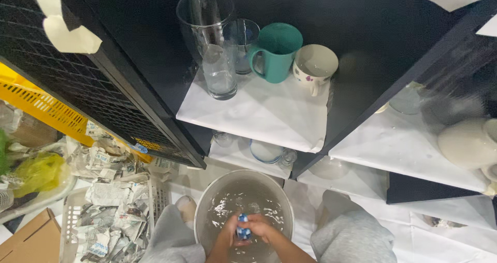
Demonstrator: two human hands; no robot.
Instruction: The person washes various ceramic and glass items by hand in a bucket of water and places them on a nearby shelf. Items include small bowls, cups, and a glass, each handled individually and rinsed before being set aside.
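A small blue-and-white object [243,233], too small to identify, sits low in a metal basin [204,206] of water between the person's knees. Both hands meet over it: the left hand [228,231] wraps its near side, the right hand [259,228] closes over the far side, so each grip is clenched on it and it lies between the palms. To handle it well, I would keep it under the water and turn it slowly, fingers firm since wet surfaces slip. Above, a white-lined shelf [269,118] carries a tall glass [204,22], a teal mug [275,53] and a cream cup [314,66]; crumpled newspaper [111,195] fills a basket left.
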